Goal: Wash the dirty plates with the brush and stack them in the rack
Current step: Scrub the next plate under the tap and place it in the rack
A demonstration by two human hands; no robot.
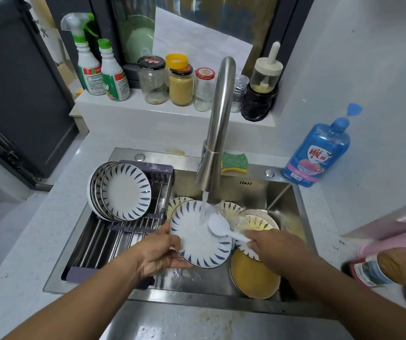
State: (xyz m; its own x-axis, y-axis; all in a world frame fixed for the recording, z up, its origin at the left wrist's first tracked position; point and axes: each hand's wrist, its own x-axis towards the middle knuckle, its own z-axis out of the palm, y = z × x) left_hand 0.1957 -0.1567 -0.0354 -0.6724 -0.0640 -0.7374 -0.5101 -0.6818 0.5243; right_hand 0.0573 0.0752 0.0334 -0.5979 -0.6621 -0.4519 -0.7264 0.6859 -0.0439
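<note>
My left hand (159,251) grips the lower left rim of a white plate with blue leaf marks (197,241), tilted under the running tap. My right hand (274,246) holds the handle of a white brush (219,228), whose head presses on the plate's upper right. Several dirty plates (256,223) with yellow residue lie in the sink behind and under it, and one yellow-coated plate (253,278) lies at the front. Several washed plates (126,192) stand upright in the purple rack (113,239) over the sink's left half.
A steel faucet (218,123) pours water over the sink (283,192). A green sponge (235,163) lies behind it, a blue dish soap bottle (319,148) at right. Jars and spray bottles line the back ledge. Packets and containers crowd the right counter.
</note>
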